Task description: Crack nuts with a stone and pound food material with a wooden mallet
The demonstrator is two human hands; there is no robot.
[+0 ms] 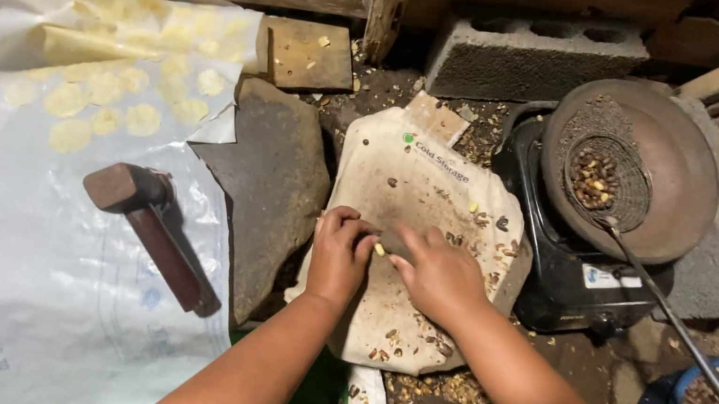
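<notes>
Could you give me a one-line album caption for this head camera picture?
Left hand and right hand pinch a small pale kernel over a soiled sack, beside a wooden mallet.

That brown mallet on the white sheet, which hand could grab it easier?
Probably the left hand. The mallet lies to its left on the white sheet, with the flat stone between. The right hand sits farther off and would have to cross over the left.

Rough backyard food-processing spot: dirt floor, cinder block, roasting pan on stove, nut shells.
</notes>
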